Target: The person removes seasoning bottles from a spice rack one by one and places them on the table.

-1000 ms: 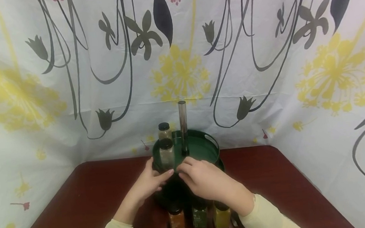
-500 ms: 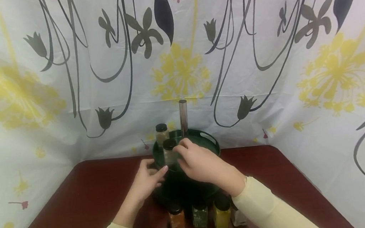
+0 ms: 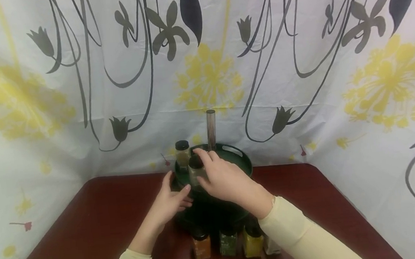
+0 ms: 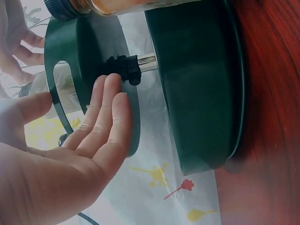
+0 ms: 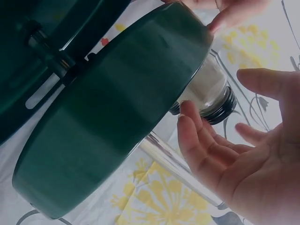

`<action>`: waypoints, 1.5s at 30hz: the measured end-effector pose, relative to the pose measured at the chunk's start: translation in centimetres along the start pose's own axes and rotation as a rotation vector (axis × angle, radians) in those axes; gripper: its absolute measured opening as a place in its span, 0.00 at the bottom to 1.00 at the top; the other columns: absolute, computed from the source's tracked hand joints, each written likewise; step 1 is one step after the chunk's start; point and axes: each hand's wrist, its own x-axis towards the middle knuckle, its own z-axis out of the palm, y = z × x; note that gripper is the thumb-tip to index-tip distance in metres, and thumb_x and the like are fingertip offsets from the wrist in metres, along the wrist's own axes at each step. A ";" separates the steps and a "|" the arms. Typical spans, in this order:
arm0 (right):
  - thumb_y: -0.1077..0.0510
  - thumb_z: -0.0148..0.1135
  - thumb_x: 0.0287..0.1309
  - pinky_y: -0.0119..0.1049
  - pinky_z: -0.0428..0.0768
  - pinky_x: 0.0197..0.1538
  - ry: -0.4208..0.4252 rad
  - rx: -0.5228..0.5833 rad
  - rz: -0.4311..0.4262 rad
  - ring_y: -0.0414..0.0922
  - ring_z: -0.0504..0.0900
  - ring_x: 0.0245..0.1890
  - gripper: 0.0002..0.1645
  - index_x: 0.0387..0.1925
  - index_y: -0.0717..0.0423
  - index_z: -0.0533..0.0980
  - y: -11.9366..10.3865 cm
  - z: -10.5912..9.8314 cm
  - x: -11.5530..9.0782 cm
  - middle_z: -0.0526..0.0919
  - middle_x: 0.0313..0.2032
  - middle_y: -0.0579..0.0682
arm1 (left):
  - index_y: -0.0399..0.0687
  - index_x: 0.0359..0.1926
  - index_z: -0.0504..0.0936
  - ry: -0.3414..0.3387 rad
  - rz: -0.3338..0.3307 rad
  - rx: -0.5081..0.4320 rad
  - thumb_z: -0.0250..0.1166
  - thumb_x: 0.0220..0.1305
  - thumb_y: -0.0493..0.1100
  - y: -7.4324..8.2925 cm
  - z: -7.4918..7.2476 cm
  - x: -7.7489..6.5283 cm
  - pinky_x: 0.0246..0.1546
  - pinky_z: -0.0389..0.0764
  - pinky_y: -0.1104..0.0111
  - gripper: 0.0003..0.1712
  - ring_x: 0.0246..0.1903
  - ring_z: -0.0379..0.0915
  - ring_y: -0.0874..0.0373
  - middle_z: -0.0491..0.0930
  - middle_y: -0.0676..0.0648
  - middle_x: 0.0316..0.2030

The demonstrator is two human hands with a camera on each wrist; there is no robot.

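Two clear jars with black lids stand on the upper tray [image 3: 245, 159] of a green two-tier stand. My right hand [image 3: 228, 180] is at the front jar [image 3: 193, 175], with fingers beside its lid. In the right wrist view, a gap shows between my thumb and that jar [image 5: 209, 84], and the fingers are spread. The other jar [image 3: 182, 156] stands behind it, at the tray's left edge. My left hand [image 3: 169, 201] is at the tray's left side. In the left wrist view, its thumb lies by the slotted rim and its fingers extend straight beneath the upper tray [image 4: 82, 56].
A metal pole [image 3: 211, 129] rises from the stand. Before the lower tray [image 4: 201, 93], on the reddish-brown table [image 3: 118, 209], are an orange jar [image 3: 202, 248], a green one [image 3: 228, 245], a yellow one [image 3: 253, 246] and a pale one [image 3: 271, 247]. Behind hangs a floral curtain [image 3: 136, 102].
My right hand has risen from the tray's front rim to the front jar. That jar stands slightly nearer the pole, and the back jar slightly farther left. My left hand stays beside the tray.
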 end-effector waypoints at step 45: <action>0.45 0.64 0.60 0.29 0.77 0.32 0.273 0.336 0.010 0.31 0.70 0.30 0.25 0.59 0.43 0.72 -0.9 -4.3 -5.7 0.73 0.48 0.36 | 0.52 0.75 0.42 0.000 0.031 0.061 0.63 0.63 0.57 -0.3 -0.3 -0.1 0.43 0.81 0.52 0.51 0.36 0.82 0.49 0.80 0.36 0.49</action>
